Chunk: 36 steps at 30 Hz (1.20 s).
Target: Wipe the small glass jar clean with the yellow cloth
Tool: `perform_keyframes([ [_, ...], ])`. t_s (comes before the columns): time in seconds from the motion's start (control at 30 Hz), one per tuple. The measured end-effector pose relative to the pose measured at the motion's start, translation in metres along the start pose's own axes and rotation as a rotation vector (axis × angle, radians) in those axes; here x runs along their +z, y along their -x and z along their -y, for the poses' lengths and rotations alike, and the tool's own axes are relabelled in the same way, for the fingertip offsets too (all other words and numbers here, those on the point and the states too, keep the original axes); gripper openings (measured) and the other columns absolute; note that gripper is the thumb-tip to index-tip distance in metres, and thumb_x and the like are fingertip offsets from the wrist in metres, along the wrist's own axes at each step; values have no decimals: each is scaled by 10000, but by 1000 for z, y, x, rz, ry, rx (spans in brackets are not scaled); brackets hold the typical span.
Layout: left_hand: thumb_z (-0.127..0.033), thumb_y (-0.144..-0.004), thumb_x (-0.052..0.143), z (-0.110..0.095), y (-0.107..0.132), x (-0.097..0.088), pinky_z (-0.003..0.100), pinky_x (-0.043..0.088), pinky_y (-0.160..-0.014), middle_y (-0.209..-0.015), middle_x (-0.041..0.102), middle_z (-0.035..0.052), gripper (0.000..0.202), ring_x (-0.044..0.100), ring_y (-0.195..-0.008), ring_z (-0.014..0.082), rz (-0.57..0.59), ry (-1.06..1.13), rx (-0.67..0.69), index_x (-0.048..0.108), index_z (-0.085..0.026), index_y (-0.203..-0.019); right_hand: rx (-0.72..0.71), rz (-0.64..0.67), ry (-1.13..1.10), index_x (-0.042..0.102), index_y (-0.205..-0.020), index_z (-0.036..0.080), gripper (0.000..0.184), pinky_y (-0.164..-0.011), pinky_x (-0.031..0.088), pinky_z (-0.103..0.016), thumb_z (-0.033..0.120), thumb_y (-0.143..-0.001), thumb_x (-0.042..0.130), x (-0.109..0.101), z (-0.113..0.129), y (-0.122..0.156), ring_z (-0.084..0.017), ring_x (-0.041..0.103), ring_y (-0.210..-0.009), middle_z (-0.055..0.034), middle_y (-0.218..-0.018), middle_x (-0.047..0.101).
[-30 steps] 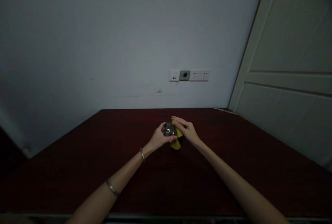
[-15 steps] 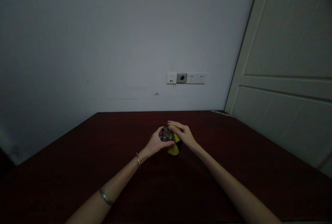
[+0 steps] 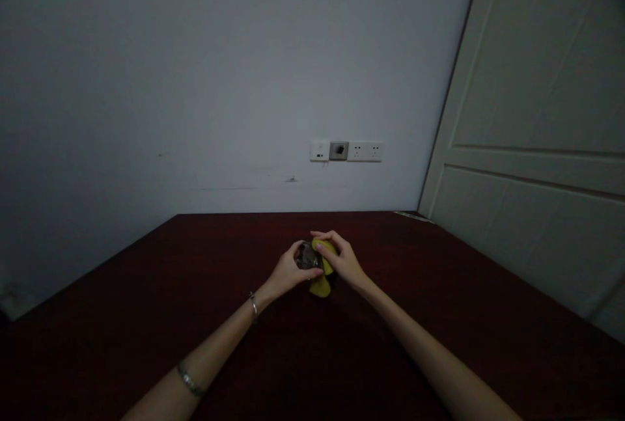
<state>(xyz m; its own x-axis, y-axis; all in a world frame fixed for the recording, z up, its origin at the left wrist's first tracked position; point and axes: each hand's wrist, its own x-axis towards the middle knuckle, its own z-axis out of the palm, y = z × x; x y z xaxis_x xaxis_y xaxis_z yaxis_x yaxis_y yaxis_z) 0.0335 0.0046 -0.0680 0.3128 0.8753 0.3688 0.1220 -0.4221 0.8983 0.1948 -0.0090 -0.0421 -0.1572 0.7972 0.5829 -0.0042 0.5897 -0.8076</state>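
My left hand [image 3: 289,270] curls around a clear, shiny round object that looks like a glass [image 3: 307,256], with the thumb along its near side and the fingers at its far left. A yellow cloth [image 3: 320,287] hangs down on the right of the glass. In my right hand [image 3: 342,257], the upper part of the cloth is pinched between thumb and fingers and lies against the glass's right side. A dark patch shows beside the cloth, under the right hand; I cannot make out what it is. The dim light hides the glass's exact shape.
Beneath my hands is a dark red table [image 3: 219,239], its far edge against a pale wall [image 3: 195,82]. Wall sockets [image 3: 364,151] sit above that edge. A panelled door [image 3: 527,115] stands at the right, and a light strip [image 3: 413,216] lies at the far right corner.
The whole view has shifted slightly, so things appear a little lower and farther left. My right fingers look more bent over the cloth. Both holds stay the same.
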Motion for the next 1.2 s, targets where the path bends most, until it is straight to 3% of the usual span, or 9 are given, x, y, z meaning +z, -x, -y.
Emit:
perform_keyframes([
  [0.23, -313, -546, 799, -4, 2, 0, 393, 437, -930, -1155, 582, 131, 716, 565, -1049, 254, -23, -48, 33, 476, -134, -1159, -106, -53, 205, 636, -870, 203, 148, -994, 378, -407, 311, -773, 609, -1, 6, -1, -227, 533, -1141, -104, -1244, 561],
  [0.37, -308, -540, 801, -7, 4, 0, 396, 428, -940, -1167, 584, 125, 733, 560, -1062, 256, -4, -57, 45, 476, -149, -1177, -125, -70, 254, 660, -885, 209, 152, -969, 402, -405, 299, -773, 609, 0, 8, -1, -224, 556, -1104, -108, -1204, 583],
  [0.57, -288, -560, 781, -12, 6, 0, 381, 452, -900, -1130, 601, 108, 701, 584, -1012, 249, 24, -109, 67, 476, -155, -1177, -270, 115, 339, 668, -891, 223, 130, -931, 435, -375, 247, -789, 591, 4, 23, 5, -213, 562, -1093, -93, -1178, 596],
  [0.67, -318, -560, 780, -12, 8, 1, 374, 464, -876, -1105, 617, 102, 707, 595, -989, 250, 30, -146, 55, 478, -159, -1179, -257, 133, 344, 666, -902, 221, 137, -924, 444, -365, 238, -792, 586, 5, 23, 4, -203, 579, -1066, -90, -1161, 605],
  [0.87, -344, -519, 799, -5, 8, 2, 392, 451, -893, -1091, 627, 97, 762, 588, -1012, 264, -22, -196, 40, 477, -169, -1187, -171, 31, 356, 669, -879, 216, 129, -902, 457, -378, 263, -776, 606, 5, 11, 0, -212, 605, -1013, -92, -1093, 642],
  [1.1, -227, -539, 761, -1, 5, 2, 318, 501, -765, -998, 649, 61, 691, 628, -886, 218, -33, -158, 67, 470, -171, -1164, -287, 255, 394, 666, -914, 229, 152, -945, 436, -370, 218, -792, 576, 6, 27, 7, -202, 568, -1079, -79, -1189, 588],
  [1.2, -237, -550, 757, -3, 7, 2, 342, 488, -816, -1040, 643, 74, 695, 619, -935, 232, -49, -166, 71, 472, -174, -1180, -260, 192, 378, 669, -914, 232, 152, -944, 437, -361, 231, -797, 572, 8, 23, 6, -198, 574, -1069, -75, -1168, 600],
])
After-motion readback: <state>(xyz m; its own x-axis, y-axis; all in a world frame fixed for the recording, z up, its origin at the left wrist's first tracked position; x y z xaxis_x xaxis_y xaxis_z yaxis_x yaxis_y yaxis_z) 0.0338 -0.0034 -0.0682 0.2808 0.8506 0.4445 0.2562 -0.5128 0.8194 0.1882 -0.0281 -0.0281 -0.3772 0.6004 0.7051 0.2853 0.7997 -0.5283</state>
